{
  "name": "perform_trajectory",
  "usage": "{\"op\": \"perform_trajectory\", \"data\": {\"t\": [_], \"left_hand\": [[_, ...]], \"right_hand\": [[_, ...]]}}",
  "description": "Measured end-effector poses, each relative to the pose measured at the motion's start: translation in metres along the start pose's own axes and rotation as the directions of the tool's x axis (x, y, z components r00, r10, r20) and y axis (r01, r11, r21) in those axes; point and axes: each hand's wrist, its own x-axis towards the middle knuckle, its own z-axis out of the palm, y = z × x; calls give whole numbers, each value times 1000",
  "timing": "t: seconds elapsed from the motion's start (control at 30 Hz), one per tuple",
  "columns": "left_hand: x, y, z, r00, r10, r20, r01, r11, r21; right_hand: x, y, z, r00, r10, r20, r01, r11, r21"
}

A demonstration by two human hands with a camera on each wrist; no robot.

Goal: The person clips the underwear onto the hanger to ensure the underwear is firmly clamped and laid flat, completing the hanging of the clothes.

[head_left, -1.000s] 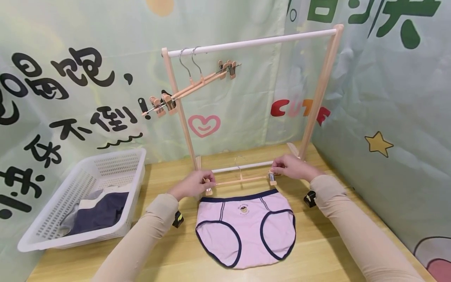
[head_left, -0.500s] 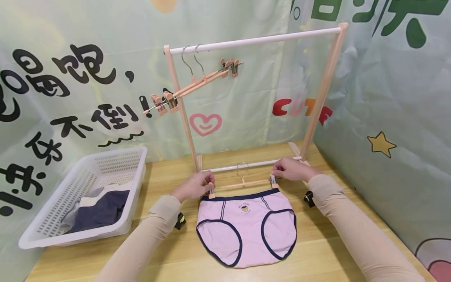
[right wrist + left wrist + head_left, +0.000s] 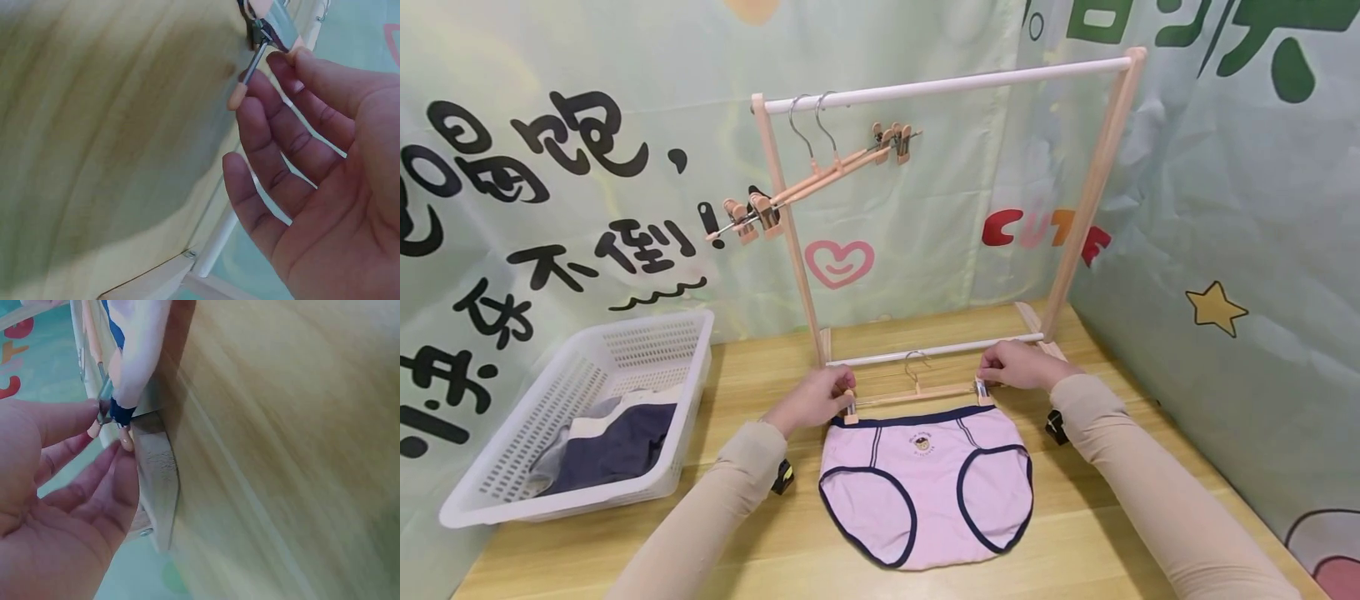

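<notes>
Pinching a clip at each end of the hanger [image 3: 943, 391], the left grip [image 3: 812, 395] and right grip [image 3: 1022, 364] have brought the clips down to the navy waistband, where a second ago they sat above it. The pink briefs [image 3: 936, 492] lie flat on the surface [image 3: 760, 542], between its left and right edges. Both hands reach inward, thumbs set against fingers.
</notes>
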Motion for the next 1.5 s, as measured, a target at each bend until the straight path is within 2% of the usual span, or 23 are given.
{"op": "perform_trajectory", "data": {"t": [0.1, 0.2, 0.3, 0.37, 0.47, 0.63, 0.73, 0.87, 0.93, 1.07, 1.2, 1.33, 1.5], "left_hand": [[-7, 1, -3, 996, -9, -94, 13, 999, 39], [-17, 4, -8, 981, -41, -191, 49, 998, 38], [-29, 9, -12, 969, -96, -229, 97, 995, -8], [-36, 11, -12, 965, -131, -225, 129, 991, -27], [-45, 11, -7, 964, -172, -202, 175, 985, -6], [-50, 9, 9, 958, -193, -210, 204, 978, 34], [-52, 8, 15, 949, -242, -205, 244, 970, -13], [-52, 7, 18, 931, -320, -174, 307, 947, -95], [-51, 8, 18, 928, -335, -162, 318, 940, -124], [-50, 9, 18, 923, -358, -138, 331, 925, -187], [-51, 8, 19, 918, -371, -138, 339, 917, -209], [-53, 7, 20, 920, -366, -137, 331, 916, -228], [-54, 7, 20, 924, -360, -127, 321, 912, -255]], "right_hand": [[1, -7, -2, 1000, -8, -21, 8, 1000, -22], [1, -18, -6, 997, -5, -74, 1, 998, -60], [3, -34, -9, 993, 10, -120, -21, 996, -92], [7, -46, -9, 992, 0, -127, -14, 995, -104], [15, -65, -4, 994, -25, -108, 15, 996, -93], [35, -96, 15, 993, -104, -64, 101, 994, -44], [50, -114, 30, 993, -116, -20, 116, 993, 2], [75, -136, 49, 991, -131, -1, 131, 991, -2], [86, -144, 57, 989, -145, 2, 145, 989, -13], [99, -156, 72, 991, -130, 39, 130, 991, 8], [107, -163, 83, 994, -108, 35, 108, 994, -4], [110, -168, 86, 994, -111, 19, 111, 994, 5], [113, -168, 86, 993, -119, 17, 117, 989, 86]]}}
